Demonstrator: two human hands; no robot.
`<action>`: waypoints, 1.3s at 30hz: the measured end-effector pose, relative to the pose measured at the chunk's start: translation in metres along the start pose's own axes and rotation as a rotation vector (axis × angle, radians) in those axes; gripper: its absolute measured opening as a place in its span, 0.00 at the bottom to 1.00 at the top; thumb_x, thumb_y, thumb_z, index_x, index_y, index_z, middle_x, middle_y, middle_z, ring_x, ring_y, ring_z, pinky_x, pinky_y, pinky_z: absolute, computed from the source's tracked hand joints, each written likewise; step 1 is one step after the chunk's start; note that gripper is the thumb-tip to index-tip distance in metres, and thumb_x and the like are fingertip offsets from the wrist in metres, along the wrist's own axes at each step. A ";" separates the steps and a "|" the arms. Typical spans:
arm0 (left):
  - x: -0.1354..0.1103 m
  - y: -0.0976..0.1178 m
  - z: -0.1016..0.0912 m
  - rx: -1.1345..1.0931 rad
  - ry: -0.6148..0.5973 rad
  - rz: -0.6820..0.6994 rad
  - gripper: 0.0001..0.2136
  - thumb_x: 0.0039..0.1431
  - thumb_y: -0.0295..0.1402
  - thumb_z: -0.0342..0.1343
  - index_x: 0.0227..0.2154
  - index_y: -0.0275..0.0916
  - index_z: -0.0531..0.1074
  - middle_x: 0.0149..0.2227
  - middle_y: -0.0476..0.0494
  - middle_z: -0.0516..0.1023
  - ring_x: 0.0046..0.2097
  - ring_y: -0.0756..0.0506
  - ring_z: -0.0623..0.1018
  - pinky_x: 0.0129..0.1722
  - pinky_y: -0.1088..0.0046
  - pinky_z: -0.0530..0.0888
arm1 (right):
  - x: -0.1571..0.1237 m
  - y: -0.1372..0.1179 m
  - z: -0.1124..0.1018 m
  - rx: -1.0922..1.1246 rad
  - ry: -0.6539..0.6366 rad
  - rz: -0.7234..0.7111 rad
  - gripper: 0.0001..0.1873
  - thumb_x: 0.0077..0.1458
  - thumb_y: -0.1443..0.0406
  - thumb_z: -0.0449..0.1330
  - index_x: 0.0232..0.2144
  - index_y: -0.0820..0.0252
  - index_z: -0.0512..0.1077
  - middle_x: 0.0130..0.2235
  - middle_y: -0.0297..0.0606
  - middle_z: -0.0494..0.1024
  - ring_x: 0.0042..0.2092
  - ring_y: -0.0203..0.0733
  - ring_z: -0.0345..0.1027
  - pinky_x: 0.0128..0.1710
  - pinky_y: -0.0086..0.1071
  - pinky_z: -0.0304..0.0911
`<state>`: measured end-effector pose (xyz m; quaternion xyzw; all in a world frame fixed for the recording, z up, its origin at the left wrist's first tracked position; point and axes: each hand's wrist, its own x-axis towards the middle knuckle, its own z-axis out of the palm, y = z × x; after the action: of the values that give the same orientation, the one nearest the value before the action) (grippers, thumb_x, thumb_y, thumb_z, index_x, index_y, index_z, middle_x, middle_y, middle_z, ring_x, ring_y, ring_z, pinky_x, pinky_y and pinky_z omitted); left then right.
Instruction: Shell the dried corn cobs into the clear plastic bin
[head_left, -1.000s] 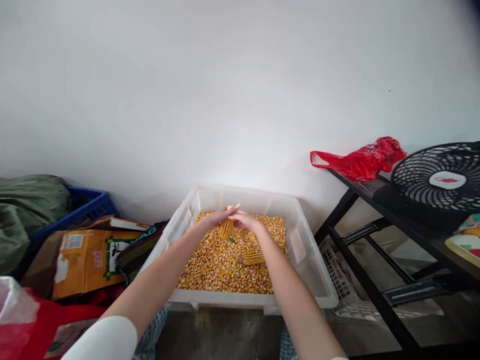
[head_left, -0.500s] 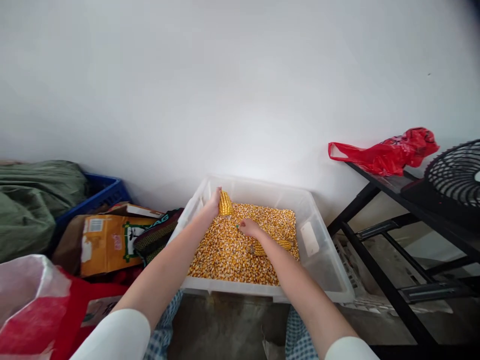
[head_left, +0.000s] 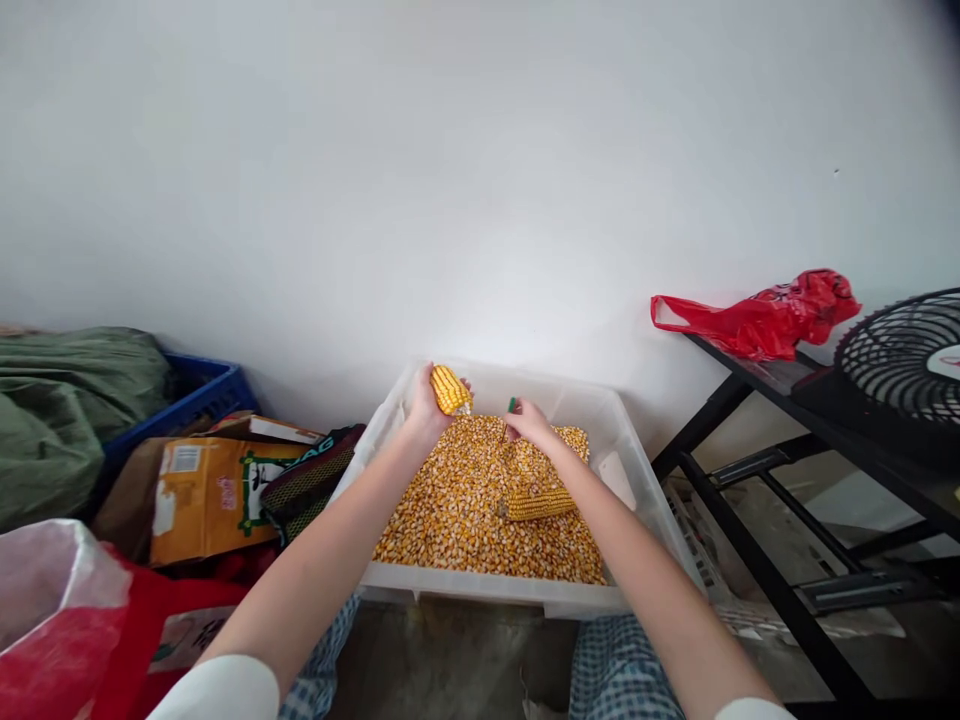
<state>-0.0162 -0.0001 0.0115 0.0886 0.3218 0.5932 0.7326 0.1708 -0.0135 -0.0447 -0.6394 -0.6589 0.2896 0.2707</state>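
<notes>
My left hand [head_left: 426, 408] is raised at the far side of the bin, shut around a partly stripped yellow corn cob [head_left: 450, 390]. My right hand [head_left: 529, 423] grips a slim green tool [head_left: 511, 406] whose tip stands above the fingers; its kind cannot be told. A second corn cob [head_left: 538, 505] lies on the loose corn kernels [head_left: 457, 515], just below my right hand and touching neither hand. The kernels fill the floor of a translucent plastic bin [head_left: 487, 590].
A green sack [head_left: 60, 420], blue crate [head_left: 210, 395], cardboard box [head_left: 217, 498] and red-and-white bag [head_left: 60, 620] crowd the left. A black metal table [head_left: 757, 400] at right holds a red plastic bag [head_left: 765, 317] and a black fan [head_left: 900, 355]. A white wall [head_left: 480, 180] stands behind.
My hands have moved apart. The left hand has lifted its cob toward the bin's far side, and the right hand has risen with the green tool. The view has shifted slightly.
</notes>
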 end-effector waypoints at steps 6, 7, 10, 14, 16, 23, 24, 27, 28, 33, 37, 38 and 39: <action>0.001 -0.011 0.000 0.088 -0.028 0.022 0.13 0.53 0.44 0.47 0.32 0.38 0.65 0.24 0.43 0.71 0.25 0.45 0.74 0.23 0.69 0.72 | -0.037 -0.013 -0.041 0.857 -0.016 -0.124 0.13 0.49 0.60 0.59 0.36 0.59 0.62 0.29 0.36 0.77 0.32 0.38 0.74 0.36 0.32 0.69; 0.002 -0.013 -0.001 0.068 -0.011 0.043 0.13 0.53 0.43 0.47 0.32 0.38 0.64 0.23 0.44 0.70 0.25 0.45 0.74 0.23 0.70 0.72 | -0.044 -0.017 -0.042 0.905 -0.009 -0.143 0.14 0.49 0.59 0.60 0.35 0.60 0.64 0.29 0.37 0.77 0.32 0.38 0.74 0.36 0.32 0.69; 0.002 -0.017 -0.003 0.017 0.020 0.084 0.12 0.54 0.43 0.47 0.31 0.39 0.64 0.23 0.46 0.70 0.25 0.47 0.74 0.23 0.72 0.72 | -0.060 -0.035 -0.037 0.898 0.057 -0.225 0.15 0.49 0.56 0.60 0.34 0.62 0.67 0.28 0.38 0.77 0.30 0.38 0.74 0.37 0.33 0.69; -0.003 -0.018 -0.003 0.045 -0.111 -0.032 0.18 0.52 0.50 0.49 0.32 0.38 0.64 0.27 0.43 0.73 0.27 0.45 0.76 0.26 0.67 0.74 | -0.070 -0.051 -0.026 0.694 0.138 -0.357 0.15 0.51 0.55 0.58 0.33 0.62 0.70 0.30 0.39 0.78 0.32 0.39 0.74 0.38 0.34 0.68; -0.005 -0.018 -0.003 0.124 -0.205 -0.086 0.18 0.51 0.49 0.51 0.33 0.37 0.64 0.26 0.43 0.73 0.26 0.45 0.76 0.25 0.68 0.74 | -0.073 -0.052 -0.024 0.609 0.150 -0.395 0.14 0.52 0.55 0.57 0.34 0.61 0.70 0.31 0.40 0.78 0.33 0.39 0.74 0.38 0.34 0.68; -0.005 -0.019 -0.002 0.301 -0.233 -0.026 0.16 0.48 0.43 0.56 0.35 0.37 0.65 0.23 0.46 0.72 0.23 0.46 0.75 0.22 0.71 0.73 | -0.080 -0.051 -0.025 0.503 0.127 -0.456 0.14 0.54 0.55 0.54 0.34 0.60 0.69 0.32 0.39 0.78 0.34 0.39 0.74 0.37 0.33 0.68; -0.004 -0.019 -0.002 0.305 -0.235 -0.028 0.16 0.48 0.43 0.56 0.35 0.37 0.65 0.23 0.46 0.72 0.23 0.46 0.75 0.22 0.71 0.73 | -0.081 -0.051 -0.024 0.484 0.133 -0.463 0.14 0.54 0.55 0.54 0.34 0.60 0.69 0.32 0.39 0.78 0.34 0.38 0.74 0.37 0.33 0.69; -0.003 -0.019 -0.003 0.316 -0.226 -0.008 0.16 0.48 0.43 0.56 0.35 0.37 0.65 0.24 0.45 0.73 0.22 0.46 0.75 0.21 0.71 0.72 | -0.082 -0.052 -0.022 0.418 0.166 -0.470 0.14 0.55 0.55 0.53 0.34 0.60 0.69 0.30 0.38 0.78 0.32 0.38 0.74 0.35 0.32 0.68; -0.002 -0.019 -0.003 0.321 -0.221 0.001 0.16 0.48 0.42 0.56 0.35 0.37 0.65 0.24 0.45 0.73 0.22 0.47 0.75 0.20 0.72 0.72 | -0.082 -0.053 -0.022 0.400 0.178 -0.466 0.15 0.55 0.54 0.53 0.34 0.60 0.69 0.29 0.38 0.78 0.31 0.38 0.74 0.34 0.31 0.68; -0.004 -0.017 -0.002 0.333 -0.187 0.018 0.15 0.47 0.42 0.56 0.34 0.37 0.65 0.23 0.46 0.72 0.22 0.47 0.74 0.21 0.71 0.73 | -0.083 -0.054 -0.021 0.400 0.206 -0.413 0.17 0.54 0.52 0.53 0.31 0.60 0.68 0.26 0.38 0.77 0.27 0.38 0.73 0.28 0.29 0.68; -0.006 -0.016 -0.001 0.341 -0.188 0.020 0.15 0.47 0.41 0.55 0.35 0.37 0.65 0.22 0.47 0.72 0.22 0.47 0.74 0.21 0.71 0.73 | -0.083 -0.053 -0.021 0.459 0.211 -0.386 0.17 0.53 0.52 0.53 0.30 0.61 0.68 0.24 0.38 0.77 0.26 0.39 0.73 0.27 0.29 0.68; -0.005 -0.016 0.000 0.348 -0.186 0.021 0.15 0.47 0.41 0.55 0.35 0.37 0.65 0.22 0.47 0.72 0.22 0.47 0.74 0.20 0.71 0.72 | -0.082 -0.053 -0.020 0.473 0.210 -0.381 0.18 0.53 0.52 0.54 0.30 0.61 0.69 0.24 0.38 0.77 0.25 0.39 0.73 0.27 0.29 0.68; -0.005 -0.016 0.000 0.356 -0.184 0.023 0.15 0.47 0.42 0.55 0.35 0.37 0.65 0.23 0.46 0.72 0.21 0.47 0.74 0.20 0.71 0.72 | -0.082 -0.053 -0.020 0.484 0.209 -0.376 0.18 0.53 0.52 0.54 0.30 0.61 0.69 0.24 0.38 0.77 0.25 0.39 0.73 0.27 0.30 0.68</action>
<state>-0.0039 -0.0095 0.0049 0.2742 0.3524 0.5248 0.7247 0.1519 -0.0957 0.0081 -0.4498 -0.6462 0.3154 0.5297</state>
